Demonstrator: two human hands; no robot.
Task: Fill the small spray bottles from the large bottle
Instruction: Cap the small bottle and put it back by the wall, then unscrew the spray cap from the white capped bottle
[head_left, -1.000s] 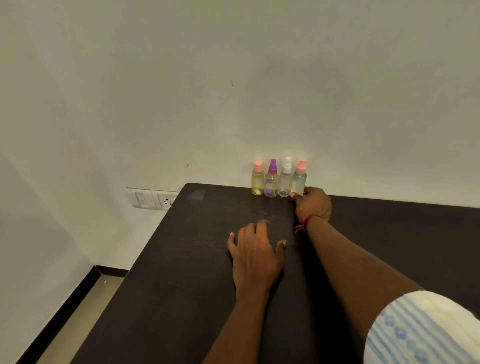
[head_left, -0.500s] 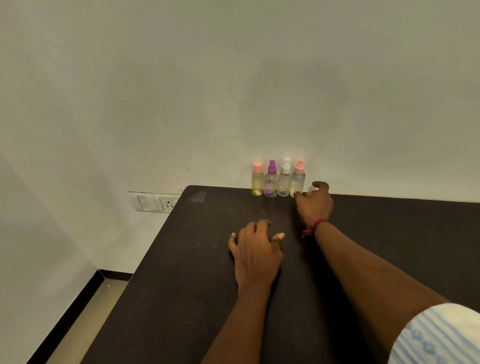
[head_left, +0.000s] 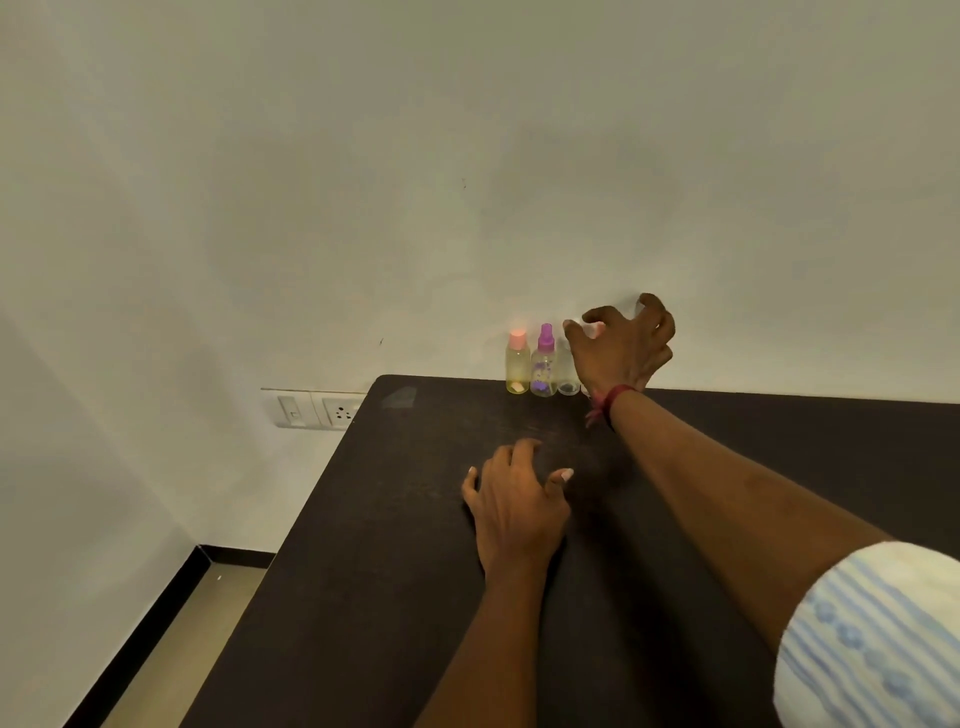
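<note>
The right hand (head_left: 623, 345) hangs raised just to the right of the purple-capped bottle (head_left: 544, 364), its back to the camera and its fingers (head_left: 655, 312) curled like a claw over the tops of the bottles on that side. Whether it grips any of them cannot be told, since the hand hides the contact. A sliver of pink cap (head_left: 599, 329) shows between thumb and fingers. A red thread (head_left: 612, 400) circles the wrist, and a striped sleeve (head_left: 872, 639) covers the upper arm.

Touching or nearly touching the purple-capped bottle on its right stands a clear bottle (head_left: 568, 376), its top hidden behind the thumb. On the purple-capped bottle's left, just beside it, stands a pink-capped bottle (head_left: 518, 366) holding yellowish liquid. All 3 stand upright at the back edge of the dark table (head_left: 363, 571), against the wall (head_left: 467, 156).

The left hand (head_left: 519, 501) lies palm down on the table, well in front of the purple-capped bottle, fingers relaxed and slightly spread, holding nothing.

Far to the left of the purple-capped bottle, a socket plate (head_left: 319, 410) sits on the wall beside the table's corner, with the floor (head_left: 176, 649) below.
</note>
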